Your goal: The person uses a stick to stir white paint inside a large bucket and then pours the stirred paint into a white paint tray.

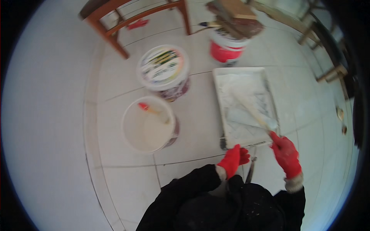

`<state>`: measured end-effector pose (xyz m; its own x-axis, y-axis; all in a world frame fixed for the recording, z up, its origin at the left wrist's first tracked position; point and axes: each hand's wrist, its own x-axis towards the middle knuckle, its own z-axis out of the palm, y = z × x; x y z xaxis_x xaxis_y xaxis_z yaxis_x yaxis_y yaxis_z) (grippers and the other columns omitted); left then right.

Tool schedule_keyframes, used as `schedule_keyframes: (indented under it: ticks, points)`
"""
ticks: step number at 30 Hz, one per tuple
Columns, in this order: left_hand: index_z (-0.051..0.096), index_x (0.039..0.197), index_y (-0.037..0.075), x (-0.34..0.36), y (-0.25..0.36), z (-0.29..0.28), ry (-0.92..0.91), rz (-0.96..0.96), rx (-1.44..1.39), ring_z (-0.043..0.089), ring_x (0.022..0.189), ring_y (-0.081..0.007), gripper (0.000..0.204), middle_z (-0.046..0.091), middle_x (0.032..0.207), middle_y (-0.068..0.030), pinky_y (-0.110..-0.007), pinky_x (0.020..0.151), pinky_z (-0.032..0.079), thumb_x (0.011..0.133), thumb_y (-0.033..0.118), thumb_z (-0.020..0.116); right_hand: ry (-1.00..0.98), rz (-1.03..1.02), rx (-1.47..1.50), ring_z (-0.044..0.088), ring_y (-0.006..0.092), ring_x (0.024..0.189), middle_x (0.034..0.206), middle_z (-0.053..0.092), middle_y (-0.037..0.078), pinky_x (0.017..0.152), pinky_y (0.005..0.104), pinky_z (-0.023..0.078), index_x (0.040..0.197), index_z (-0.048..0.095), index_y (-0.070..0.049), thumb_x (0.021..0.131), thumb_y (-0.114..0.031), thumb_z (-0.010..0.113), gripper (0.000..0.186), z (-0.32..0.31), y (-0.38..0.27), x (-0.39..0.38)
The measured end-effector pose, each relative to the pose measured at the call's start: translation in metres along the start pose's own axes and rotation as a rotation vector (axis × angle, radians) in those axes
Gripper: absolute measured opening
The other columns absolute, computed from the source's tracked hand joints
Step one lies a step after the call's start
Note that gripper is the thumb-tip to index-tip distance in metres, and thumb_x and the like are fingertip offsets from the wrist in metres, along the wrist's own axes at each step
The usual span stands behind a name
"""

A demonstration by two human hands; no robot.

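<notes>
My right hand [286,154], in a red glove, is closed round the near end of a pale paintbrush handle [252,111]. The brush slants over a white paint tray [231,139], and its far end is blurred against the white paint. A paint roller [250,118] coated in white lies across the tray beneath it. My left hand [233,160], also red-gloved, is at the tray's near edge with thumb and fingers apart and nothing visible in it. Between my hands, below the tray, is a thin dark handle [251,169].
Left of the tray stands an open bucket [127,133] of whitish paint with a red-tipped brush [150,108] inside. Behind it is a lidded bucket [163,65]. A red-and-white bucket [224,53] carries boards [237,17]. Chairs [115,29] stand at the far left and right; a wall [46,115] runs along the left.
</notes>
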<state>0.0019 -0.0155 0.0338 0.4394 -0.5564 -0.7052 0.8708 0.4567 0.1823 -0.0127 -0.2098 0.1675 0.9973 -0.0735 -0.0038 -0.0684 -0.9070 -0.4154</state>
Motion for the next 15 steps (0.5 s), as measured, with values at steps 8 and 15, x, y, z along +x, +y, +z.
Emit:
schedule_keyframes:
  ticks: [8, 15]
  points:
    - [0.053, 0.106, 0.003, 0.009, -0.006, 0.009, 0.034, -0.087, -0.017, 0.064, 0.090, -0.0269, 0.039, 0.062, 0.105, -0.0115, -0.039, 0.076, 0.055, 0.098, 0.039, 0.041, -0.047, 0.060, 0.084, 0.056, 0.0232, 0.068, 0.072, 0.059, 0.011, 0.067, 0.0330, 0.046, 0.122, 0.059, -0.004, 0.082, 0.002, 0.053, 0.041, 0.015, -0.010, 0.018]
    - [0.051, 0.109, 0.003, 0.015, -0.007, 0.006, 0.014, -0.119, -0.087, 0.064, 0.088, -0.0263, 0.040, 0.062, 0.106, -0.0122, -0.038, 0.074, 0.055, 0.097, 0.039, 0.041, -0.105, 0.108, 0.072, 0.055, 0.0202, 0.068, 0.072, 0.059, 0.011, 0.066, 0.0318, 0.045, 0.126, 0.056, -0.005, 0.084, -0.001, 0.052, 0.043, 0.011, -0.007, 0.010]
